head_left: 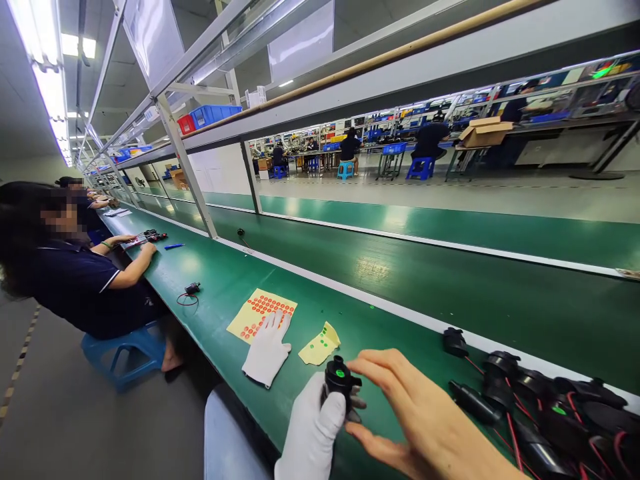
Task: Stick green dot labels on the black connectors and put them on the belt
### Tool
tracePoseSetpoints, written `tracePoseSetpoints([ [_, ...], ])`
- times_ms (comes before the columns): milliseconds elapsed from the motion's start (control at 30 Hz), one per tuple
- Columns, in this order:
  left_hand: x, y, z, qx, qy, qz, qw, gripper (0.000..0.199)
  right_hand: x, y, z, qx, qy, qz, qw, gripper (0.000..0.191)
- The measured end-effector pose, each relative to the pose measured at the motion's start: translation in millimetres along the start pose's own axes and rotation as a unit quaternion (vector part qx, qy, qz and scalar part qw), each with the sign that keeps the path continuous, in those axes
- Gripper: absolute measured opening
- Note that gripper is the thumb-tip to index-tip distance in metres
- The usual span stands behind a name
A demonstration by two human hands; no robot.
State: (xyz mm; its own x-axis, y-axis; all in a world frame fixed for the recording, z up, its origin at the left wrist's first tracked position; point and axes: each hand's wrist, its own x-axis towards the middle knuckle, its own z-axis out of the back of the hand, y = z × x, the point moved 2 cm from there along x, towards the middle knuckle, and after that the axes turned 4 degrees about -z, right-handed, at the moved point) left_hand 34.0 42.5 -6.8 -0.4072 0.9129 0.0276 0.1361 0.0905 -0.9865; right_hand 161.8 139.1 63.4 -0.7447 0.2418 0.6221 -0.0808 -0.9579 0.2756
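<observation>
Held part (pixel 340 377): smooth black plastic, dull sheen; left hand (pixel 315 423) gloved in matt white cloth, and the loose glove (pixel 265 352), between 9 and 10 o'clock of the part, looks alike. Sticker sheet (pixel 243 315) at 10, smooth paper; scrap (pixel 319 340) at 11, curled paper. Worktop (pixel 215 277) smooth, glossy where light catches; piled parts (pixel 543 400) at 3, semi-gloss black plastic; stool (pixel 107 347) at 9, smooth plastic.

Bright ceiling lights (pixel 49 80), edge distortion
</observation>
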Motion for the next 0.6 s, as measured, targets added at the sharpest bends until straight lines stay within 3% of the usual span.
tracePoseSetpoints([
  [167,4.8,7.8,-0.6,0.122,-0.044,-0.005,0.992,0.036,-8.7,6.0,-24.4,-0.154,-0.044,0.049,0.986,0.028],
  [333,11.8,16.7,0.4,0.191,-0.084,-0.012,0.978,0.037,-20.1,7.2,-46.8,-0.179,-0.058,0.053,0.981,0.036],
  [400,14.8,25.6,3.1,0.188,-0.078,-0.037,0.978,0.041,-16.4,-5.4,-45.0,-0.164,-0.067,0.064,0.982,0.036],
  [500,14.8,49.2,17.3,0.226,-0.103,-0.123,0.961,0.049,7.9,-60.5,-5.7,-0.169,-0.03,0.067,0.983,0.034],
  [600,9.7,81.8,40.2,0.36,-0.153,-0.175,0.904,0.046,50.6,-145.3,81.0,-0.253,-0.004,0.031,0.967,0.03],
])
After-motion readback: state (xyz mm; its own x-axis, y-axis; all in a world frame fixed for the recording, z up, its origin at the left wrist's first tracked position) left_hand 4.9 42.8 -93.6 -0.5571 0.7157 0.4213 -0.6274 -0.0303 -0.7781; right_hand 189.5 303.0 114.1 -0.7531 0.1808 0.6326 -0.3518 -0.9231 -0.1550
